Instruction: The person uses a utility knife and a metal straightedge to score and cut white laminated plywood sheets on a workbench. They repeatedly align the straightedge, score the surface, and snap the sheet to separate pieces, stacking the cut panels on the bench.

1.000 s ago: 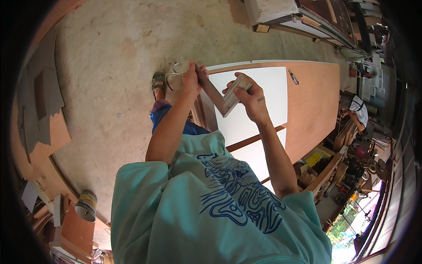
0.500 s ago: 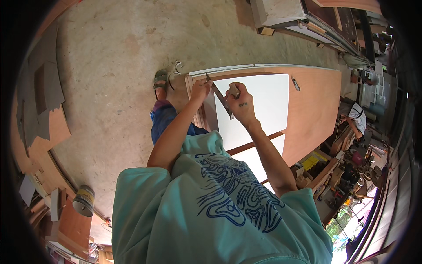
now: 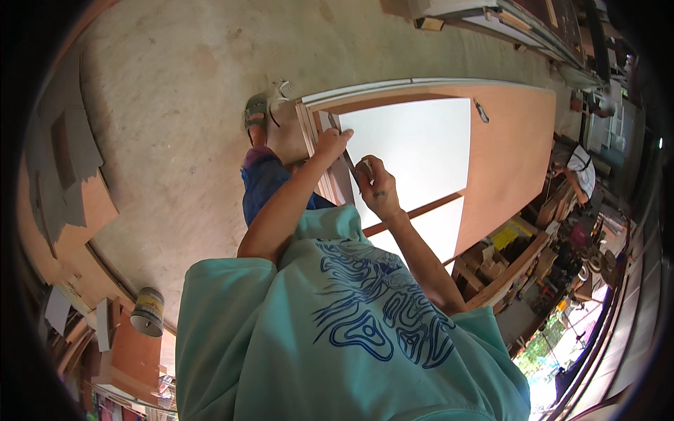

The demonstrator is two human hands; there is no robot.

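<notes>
A long narrow dark metal file (image 3: 353, 167) lies slantwise along the left edge of a white panel (image 3: 414, 144). My right hand (image 3: 379, 188) is closed around its near end, where a pale handle shows only in part. Toward the far end, my left hand (image 3: 331, 144) grips the blade, its thumb pointing right over the white surface. Beneath the white panel is a larger brown wood board (image 3: 509, 154) in a stack. A second white panel (image 3: 437, 228) lies nearer me, past a brown gap.
A small grey knife-like tool (image 3: 481, 111) rests on the brown board. Boxes of wood offcuts (image 3: 495, 263) stand at the right, with another person (image 3: 579, 172) beyond. On the left floor are a metal can (image 3: 147, 312) and torn cardboard (image 3: 67, 168). A cabinet (image 3: 505, 24) stands at the far right.
My right hand has moved a little nearer me along the panel's edge. My left hand has shifted right and slightly nearer, its thumb now stretched out. The whole view has shifted slightly.
</notes>
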